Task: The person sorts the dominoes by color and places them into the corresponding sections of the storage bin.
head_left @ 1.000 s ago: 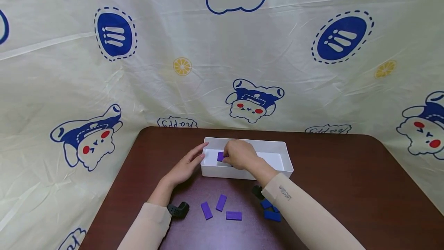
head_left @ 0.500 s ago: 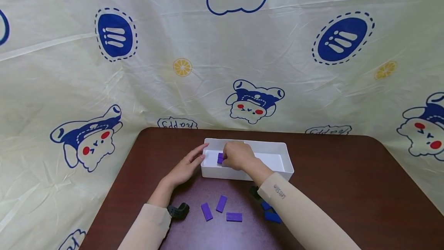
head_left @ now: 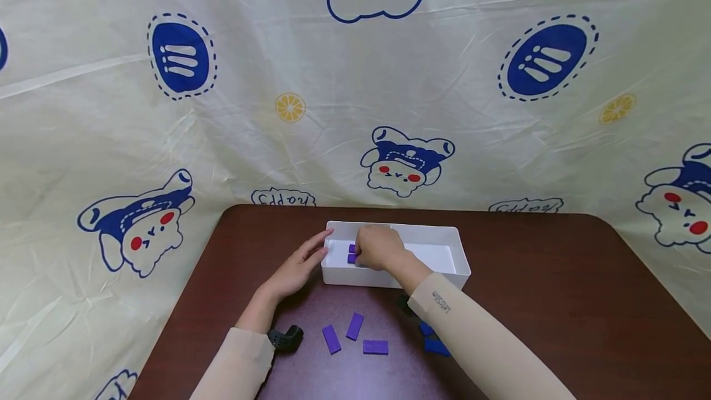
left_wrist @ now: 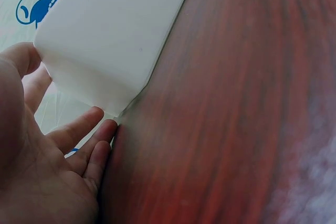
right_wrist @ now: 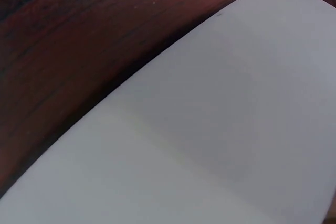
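My right hand (head_left: pixel 380 248) reaches down into the white box (head_left: pixel 439 279) with its fingers curled at two small purple blocks, a farther block (head_left: pixel 352 249) and a nearer block (head_left: pixel 352 258). They lie side by side with a narrow gap, their right ends hidden by the hand, as are the fingertips. At the box's left end, my left hand (head_left: pixel 296 272) touches the wall with relaxed, spread fingers. In the left wrist view, its thumb (left_wrist: pixel 23 59) meets the rim of the box (left_wrist: pixel 115 30). The right wrist view shows mostly the box's outer wall (right_wrist: pixel 210 114).
On the dark wooden table (head_left: pixel 533 276), three purple blocks lie in front of the box: a left one (head_left: pixel 331 339), a middle one (head_left: pixel 355 326) and a right one (head_left: pixel 375 347). Blue blocks (head_left: pixel 436 346) are partly covered by the right sleeve (head_left: pixel 472 332). A patterned cloth (head_left: pixel 233 141) hangs behind.
Within the box, the purple now shows as two separate blocks with a gap, where one patch showed before. My right hand and forearm have shifted slightly left; my left hand stays put.
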Tool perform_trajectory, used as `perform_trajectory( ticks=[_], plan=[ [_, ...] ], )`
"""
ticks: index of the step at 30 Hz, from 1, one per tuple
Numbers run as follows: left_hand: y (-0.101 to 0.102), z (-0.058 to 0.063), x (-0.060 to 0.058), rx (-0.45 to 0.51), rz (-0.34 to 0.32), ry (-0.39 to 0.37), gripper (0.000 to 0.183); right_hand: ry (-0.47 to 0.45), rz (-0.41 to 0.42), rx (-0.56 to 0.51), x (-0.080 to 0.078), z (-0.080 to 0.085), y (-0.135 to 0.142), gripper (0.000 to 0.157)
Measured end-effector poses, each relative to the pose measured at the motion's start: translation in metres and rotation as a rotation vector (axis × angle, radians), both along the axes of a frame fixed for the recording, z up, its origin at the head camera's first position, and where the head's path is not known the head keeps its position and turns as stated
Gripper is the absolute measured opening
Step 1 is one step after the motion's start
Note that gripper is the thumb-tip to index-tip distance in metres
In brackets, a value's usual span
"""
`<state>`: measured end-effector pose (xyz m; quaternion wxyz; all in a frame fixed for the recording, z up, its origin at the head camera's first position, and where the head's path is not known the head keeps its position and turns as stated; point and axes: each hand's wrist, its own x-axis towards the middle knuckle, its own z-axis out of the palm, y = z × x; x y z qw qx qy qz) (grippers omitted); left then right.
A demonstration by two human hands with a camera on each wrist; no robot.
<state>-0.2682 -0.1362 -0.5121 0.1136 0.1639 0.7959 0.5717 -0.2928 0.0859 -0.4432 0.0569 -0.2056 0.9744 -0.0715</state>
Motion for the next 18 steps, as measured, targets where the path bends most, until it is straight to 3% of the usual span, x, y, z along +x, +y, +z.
perform_trajectory(
  ticks=[18],
  plan=[
    [-0.0007, -0.0014, 0.0005, 0.001, 0.009, 0.003, 0.048, -0.002, 0.004, 0.011, -0.0043, -0.0044, -0.0017, 0.013]
  ],
)
